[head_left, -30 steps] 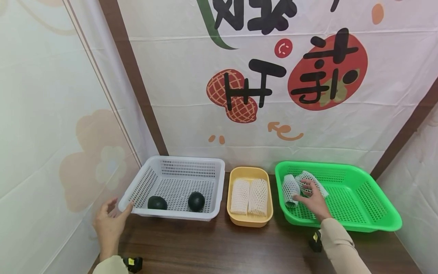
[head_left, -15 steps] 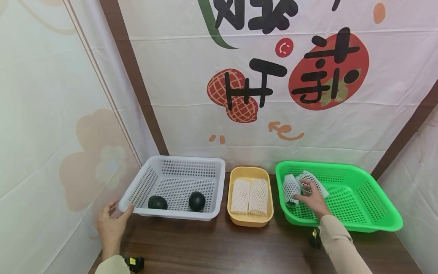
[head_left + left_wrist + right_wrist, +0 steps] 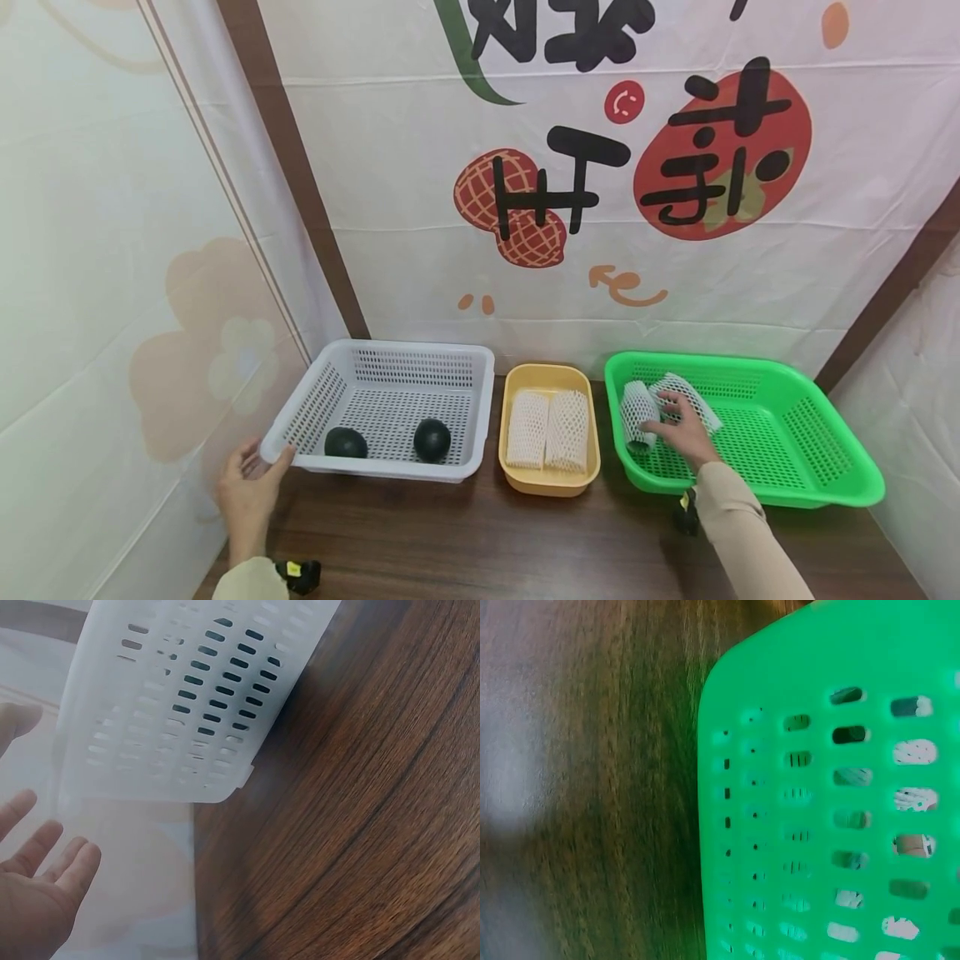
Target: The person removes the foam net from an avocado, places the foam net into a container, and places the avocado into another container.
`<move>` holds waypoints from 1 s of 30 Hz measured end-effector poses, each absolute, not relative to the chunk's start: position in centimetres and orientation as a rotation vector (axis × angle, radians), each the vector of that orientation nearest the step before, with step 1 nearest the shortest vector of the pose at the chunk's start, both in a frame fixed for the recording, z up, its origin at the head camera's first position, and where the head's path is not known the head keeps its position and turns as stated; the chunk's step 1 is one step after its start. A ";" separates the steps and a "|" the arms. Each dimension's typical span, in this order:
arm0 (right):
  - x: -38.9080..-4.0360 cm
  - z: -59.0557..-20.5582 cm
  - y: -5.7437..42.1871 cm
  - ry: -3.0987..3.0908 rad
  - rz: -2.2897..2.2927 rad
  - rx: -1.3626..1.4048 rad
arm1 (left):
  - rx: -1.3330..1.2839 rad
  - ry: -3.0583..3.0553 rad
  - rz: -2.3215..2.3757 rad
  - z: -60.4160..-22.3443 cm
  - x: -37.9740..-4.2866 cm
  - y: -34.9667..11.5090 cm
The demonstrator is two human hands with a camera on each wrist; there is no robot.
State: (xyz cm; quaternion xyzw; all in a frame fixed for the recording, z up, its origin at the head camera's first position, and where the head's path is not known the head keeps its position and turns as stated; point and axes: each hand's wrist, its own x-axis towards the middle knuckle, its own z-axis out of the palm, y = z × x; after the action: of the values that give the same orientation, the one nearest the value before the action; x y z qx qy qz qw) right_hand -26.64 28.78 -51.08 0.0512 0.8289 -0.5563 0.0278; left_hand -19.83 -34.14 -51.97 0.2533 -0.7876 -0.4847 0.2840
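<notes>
In the head view my left hand is at the near left corner of a white perforated basket. Its fingers are spread and hold nothing; the left wrist view shows them beside the basket wall. Two dark green, avocado-like fruits lie along the basket's near side. Over the left part of a green basket, my right hand hovers with loosely bent fingers. Near its thumb is a white foam-net sleeve with a dark end showing. Another netted piece lies partly hidden behind the fingers.
Between the baskets stands a yellow tray with flat white foam-net sleeves laid in two rows. All three containers stand on a dark wooden table. Printed cloth hangs behind and at both sides.
My left hand has drifted slightly right, closer to the white basket's corner. The right hand stays over the netted pieces, and the things in the containers have not moved.
</notes>
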 end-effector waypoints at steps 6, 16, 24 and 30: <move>-27.3 -51.6 28.8 2.529 -1.739 0.205 | 0.710 -2.034 -1.384 -52.8 -20.1 -34.2; -27.4 -51.4 28.3 2.495 -1.757 0.227 | 0.758 -1.970 -1.443 -53.4 -20.5 -34.1; -27.5 -51.6 28.3 2.481 -1.729 0.194 | 0.744 -1.891 -1.530 -54.3 -21.1 -34.4; -27.6 -52.0 28.1 2.496 -1.682 0.162 | 0.778 -1.873 -1.587 -53.4 -20.9 -33.7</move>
State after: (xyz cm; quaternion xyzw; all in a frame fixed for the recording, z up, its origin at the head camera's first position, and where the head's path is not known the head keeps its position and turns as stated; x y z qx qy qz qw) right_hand -27.63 28.08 -51.98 0.0535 0.8263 -0.5571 0.0637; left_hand -20.90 -33.67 -53.41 0.2899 -0.6984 -0.5918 0.2794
